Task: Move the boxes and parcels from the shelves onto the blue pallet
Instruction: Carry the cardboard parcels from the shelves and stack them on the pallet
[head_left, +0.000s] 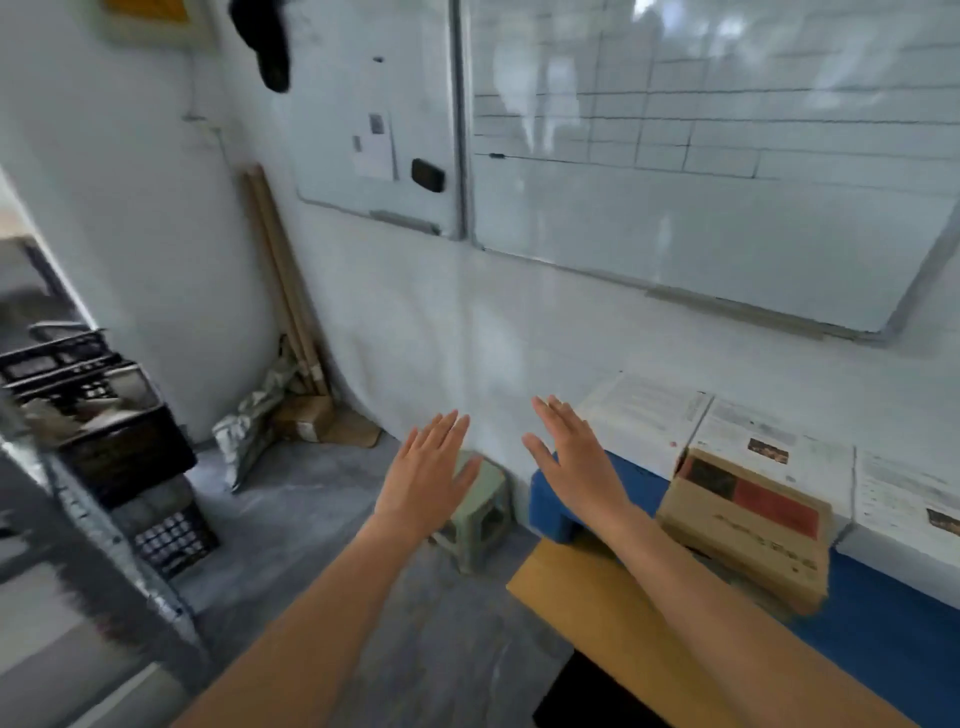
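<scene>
We hold both hands out flat in front of us, and neither grip holds anything. Our left hand (428, 480) is released, fingers straight and close together, palm down, hovering over the grey floor (322, 519) toward 12 o'clock. Our right hand (574, 467) is released too, fingers straight and the thumb spread, reaching toward 1 o'clock over the near corner of the blue pallet (550, 499).

The blue pallet lies at 2 to 3 o'clock from our hands, along the foot of the white wall (415, 322). On it, at 3 o'clock from our right hand, sits a brown cardboard box (748, 540) with a dark and red printed panel on its top face; it is tilted a little and close to our right forearm, but we cannot tell whether they touch. A flat tan parcel (613, 623) lies at 5 o'clock, under our right forearm, its edge over the pallet's near side. Behind the box, printed paper sheets (769, 447) lean against the wall.

Just below our left hand, at 5 o'clock from it, stands a small pale green stool (483, 519) on the floor, beside the pallet's corner. At 9 o'clock, stacked black crates (119, 447) and a blurred metal shelf frame (93, 545) fill the left edge. In the far corner at 11 o'clock we see long cardboard tubes (275, 270) leaning upright, with a crumpled silver wrapping (249, 426) and a small brown carton (306, 421) at their foot. Two whiteboards (675, 234) hang on the wall at 12 to 2 o'clock.
</scene>
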